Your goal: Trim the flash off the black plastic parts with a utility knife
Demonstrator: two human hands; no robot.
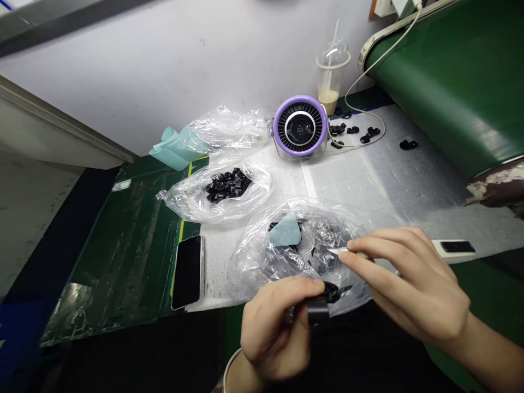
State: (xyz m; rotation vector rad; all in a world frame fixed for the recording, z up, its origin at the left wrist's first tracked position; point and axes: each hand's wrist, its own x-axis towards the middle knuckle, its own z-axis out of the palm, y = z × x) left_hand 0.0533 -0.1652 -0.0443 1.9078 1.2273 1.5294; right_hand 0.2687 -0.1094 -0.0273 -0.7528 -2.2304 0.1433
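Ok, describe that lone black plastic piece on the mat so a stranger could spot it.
Find the round purple-rimmed fan on the white mat, below the green belt. Right of it sits a cluster of black plastic pieces. The lone black plastic piece lies beyond them, nearest the belt.

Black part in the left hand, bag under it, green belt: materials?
The black part in the left hand looks like moulded plastic or rubber: matte, dark, crisp-edged; the look can't settle which. The bag looks like thin polyethylene film: clear, glossy, heavily creased. The green belt looks like PVC or rubber-coated fabric: smooth semi-gloss face, with a worn, flaking patch at its lower right.
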